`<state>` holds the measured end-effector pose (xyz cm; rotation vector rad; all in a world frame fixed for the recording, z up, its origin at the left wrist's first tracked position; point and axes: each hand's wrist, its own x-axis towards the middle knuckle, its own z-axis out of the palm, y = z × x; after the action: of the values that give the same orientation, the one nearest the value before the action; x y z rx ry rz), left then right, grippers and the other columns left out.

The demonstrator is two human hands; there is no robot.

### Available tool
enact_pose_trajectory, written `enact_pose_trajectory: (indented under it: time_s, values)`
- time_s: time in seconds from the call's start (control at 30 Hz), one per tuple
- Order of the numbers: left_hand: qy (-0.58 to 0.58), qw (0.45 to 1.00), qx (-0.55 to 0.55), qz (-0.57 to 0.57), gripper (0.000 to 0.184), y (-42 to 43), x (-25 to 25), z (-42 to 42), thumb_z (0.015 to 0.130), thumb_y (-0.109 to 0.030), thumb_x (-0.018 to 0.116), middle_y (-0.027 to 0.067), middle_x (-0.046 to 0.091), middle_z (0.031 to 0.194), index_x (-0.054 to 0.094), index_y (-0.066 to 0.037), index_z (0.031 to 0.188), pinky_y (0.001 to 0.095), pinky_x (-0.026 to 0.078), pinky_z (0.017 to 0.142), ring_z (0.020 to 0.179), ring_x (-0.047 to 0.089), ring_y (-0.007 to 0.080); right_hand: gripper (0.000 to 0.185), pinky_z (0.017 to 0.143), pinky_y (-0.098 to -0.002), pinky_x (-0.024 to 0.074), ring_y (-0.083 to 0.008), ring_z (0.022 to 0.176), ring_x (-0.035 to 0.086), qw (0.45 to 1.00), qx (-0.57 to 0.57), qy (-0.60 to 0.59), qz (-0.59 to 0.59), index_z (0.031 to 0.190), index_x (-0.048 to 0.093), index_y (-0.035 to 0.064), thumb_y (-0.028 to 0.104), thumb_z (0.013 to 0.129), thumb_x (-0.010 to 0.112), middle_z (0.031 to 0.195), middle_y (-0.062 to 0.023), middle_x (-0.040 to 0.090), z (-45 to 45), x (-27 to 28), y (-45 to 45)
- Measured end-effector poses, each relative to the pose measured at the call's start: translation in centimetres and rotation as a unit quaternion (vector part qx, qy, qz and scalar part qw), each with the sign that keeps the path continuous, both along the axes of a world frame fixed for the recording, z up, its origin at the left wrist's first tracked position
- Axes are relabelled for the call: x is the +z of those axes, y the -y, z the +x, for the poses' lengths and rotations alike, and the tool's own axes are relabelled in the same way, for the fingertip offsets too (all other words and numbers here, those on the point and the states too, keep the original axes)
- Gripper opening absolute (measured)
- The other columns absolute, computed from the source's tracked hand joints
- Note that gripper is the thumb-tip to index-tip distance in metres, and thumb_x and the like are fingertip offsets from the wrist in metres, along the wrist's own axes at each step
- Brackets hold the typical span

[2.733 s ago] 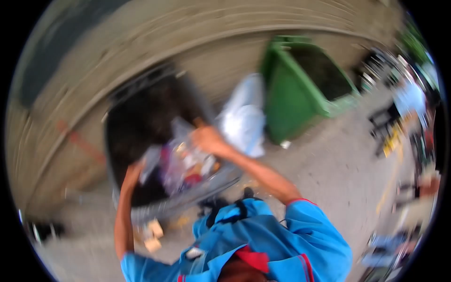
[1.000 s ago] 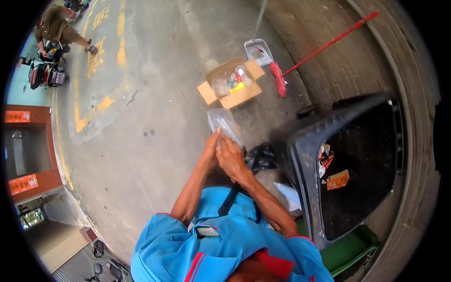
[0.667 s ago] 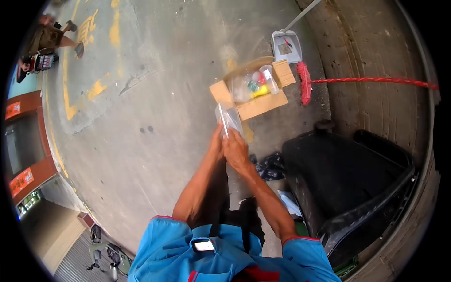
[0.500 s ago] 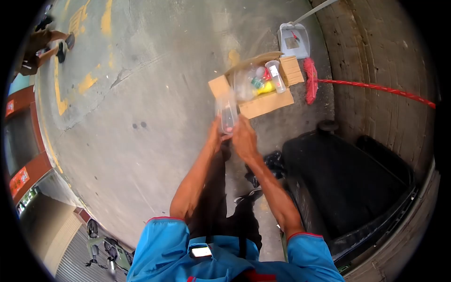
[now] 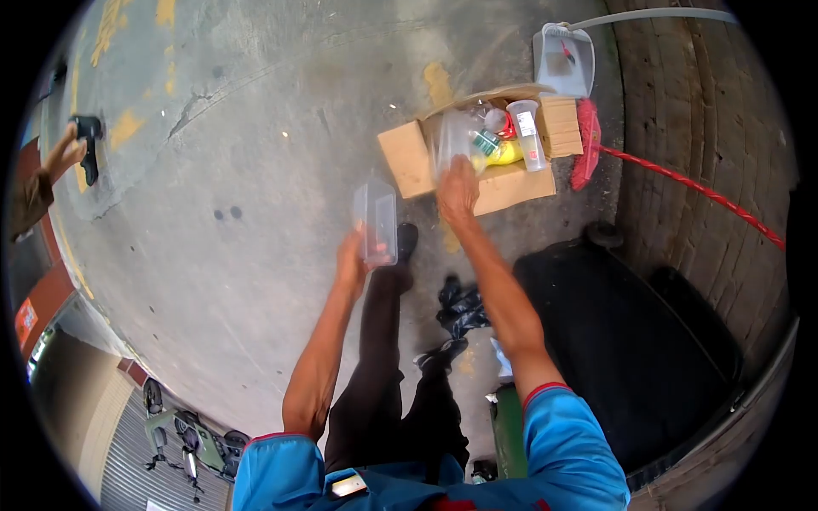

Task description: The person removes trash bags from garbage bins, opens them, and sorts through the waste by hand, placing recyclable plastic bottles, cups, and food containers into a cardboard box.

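My left hand is closed around the lower end of a clear plastic container, left of an open cardboard box. My right hand reaches over the box's near side, its fingers closed on a clear plastic piece at the box's left part. Inside the box are a clear tall cup with a white label, a yellow item, a green-labelled item and something red.
A grey dustpan and a red broom lie beyond the box, near the wall. A black bin stands at the right, with a black bag beside it. Another person's foot shows at the left edge.
My hands have separated. My left hand has carried the clear container leftward, while my right has moved forward to the box. Earlier both hands were together at clear plastic; the passer-by has moved nearer.
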<state>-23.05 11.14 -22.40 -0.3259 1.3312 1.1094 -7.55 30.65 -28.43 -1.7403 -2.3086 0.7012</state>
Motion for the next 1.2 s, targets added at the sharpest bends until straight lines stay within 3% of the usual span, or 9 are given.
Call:
enact_pose_trajectory:
  time_s: [0.13, 0.27, 0.33, 0.47, 0.53, 0.57, 0.97, 1.03, 1.2]
  values:
    - [0.016, 1.000, 0.009, -0.015, 0.083, 0.8, -1.0, 0.7, 0.088, -0.056, 0.057, 0.0212, 0.049, 0.119, 0.034, 0.007, 0.136, 0.0417, 0.056, 0.077, 0.098, 0.059, 0.0258, 0.046, 0.090, -0.0461, 0.0416, -0.0381, 0.109, 0.052, 0.997, 0.013, 0.076, 0.012, 0.117, 0.051, -0.0091, 0.026, 0.088, 0.058, 0.121, -0.0246, 0.052, -1.5, -1.3, 1.4]
    - [0.025, 0.999, -0.006, -0.029, 0.081, 0.0, -0.5, 1.0, 0.087, -0.055, 0.058, 0.0210, 0.050, 0.117, 0.035, 0.007, 0.134, 0.0411, 0.057, 0.076, 0.097, 0.059, 0.0256, 0.044, 0.088, -0.0447, 0.0418, -0.0370, 0.108, 0.051, 0.995, 0.022, 0.089, -0.041, 0.112, 0.052, -0.0091, 0.026, 0.086, 0.059, 0.119, -0.0249, 0.052, -2.2, -0.7, 0.6]
    - [0.017, 0.999, 0.016, -0.038, 0.052, -0.6, -0.4, 1.3, 0.091, -0.046, 0.057, 0.0121, 0.057, 0.102, 0.050, -0.001, 0.115, 0.0358, 0.058, 0.070, 0.087, 0.063, 0.0214, 0.037, 0.085, -0.0460, 0.0444, -0.0375, 0.103, 0.055, 0.990, 0.029, 0.118, -0.073, 0.106, 0.055, -0.0070, 0.023, 0.086, 0.056, 0.113, -0.0247, 0.056, -2.2, -1.5, 0.0]
    - [0.024, 0.999, 0.019, -0.036, 0.051, -1.3, -1.2, 1.4, 0.092, -0.045, 0.057, 0.0121, 0.056, 0.101, 0.050, 0.000, 0.116, 0.0358, 0.058, 0.070, 0.088, 0.062, 0.0212, 0.030, 0.078, -0.0488, 0.0482, -0.0402, 0.090, 0.061, 0.990, -0.020, 0.100, -0.101, 0.101, 0.057, -0.0049, 0.021, 0.087, 0.052, 0.102, -0.0236, 0.061, -1.6, -1.9, -0.1]
    - [0.018, 0.999, 0.001, -0.029, 0.078, -1.7, -2.1, 1.5, 0.088, -0.053, 0.059, 0.0198, 0.052, 0.114, 0.039, 0.007, 0.132, 0.0405, 0.057, 0.073, 0.096, 0.060, 0.0257, 0.029, 0.073, -0.0519, 0.0500, -0.0427, 0.078, 0.064, 0.988, -0.020, 0.110, -0.106, 0.098, 0.060, -0.0041, 0.020, 0.089, 0.047, 0.093, -0.0241, 0.065, -0.6, -1.8, -0.4]
    - [0.019, 0.999, 0.000, -0.028, 0.078, -2.1, -2.6, 1.6, 0.088, -0.053, 0.059, 0.0198, 0.052, 0.114, 0.039, 0.007, 0.132, 0.0405, 0.057, 0.073, 0.096, 0.060, 0.0257, 0.029, 0.073, -0.0519, 0.0500, -0.0427, 0.078, 0.064, 0.988, -0.021, 0.111, -0.105, 0.098, 0.060, -0.0041, 0.020, 0.089, 0.047, 0.093, -0.0241, 0.065, -0.2, -1.8, -0.8]
    - [-0.033, 0.998, -0.044, -0.042, 0.054, -12.1, -3.2, 4.8, 0.090, -0.048, 0.058, 0.0078, 0.061, 0.101, 0.053, -0.004, 0.120, 0.0319, 0.055, 0.064, 0.086, 0.061, 0.0171, 0.031, 0.070, -0.0551, 0.0459, -0.0482, 0.074, 0.060, 0.992, -0.038, 0.021, -0.121, 0.085, 0.063, -0.0033, 0.026, 0.089, 0.052, 0.077, -0.0289, 0.062, 4.2, 2.3, -2.4]
    - [-0.075, 0.991, -0.089, -0.066, 0.048, -13.2, -3.5, 6.0, 0.090, -0.046, 0.058, 0.0071, 0.063, 0.099, 0.059, -0.004, 0.112, 0.0306, 0.056, 0.065, 0.083, 0.060, 0.0148, 0.031, 0.068, -0.0545, 0.0464, -0.0471, 0.072, 0.060, 0.991, 0.017, 0.014, -0.130, 0.085, 0.064, -0.0029, 0.026, 0.089, 0.053, 0.076, -0.0275, 0.063, 4.8, 4.3, -1.9]
    - [-0.078, 0.990, -0.115, -0.014, 0.047, -15.3, -2.4, 8.0, 0.090, -0.042, 0.059, 0.0078, 0.060, 0.104, 0.054, -0.006, 0.120, 0.0324, 0.055, 0.066, 0.091, 0.059, 0.0201, 0.028, 0.068, -0.0533, 0.0481, -0.0449, 0.070, 0.062, 0.991, 0.062, 0.026, -0.119, 0.084, 0.062, -0.0032, 0.023, 0.088, 0.051, 0.078, -0.0262, 0.063, 4.3, 6.2, -0.2]
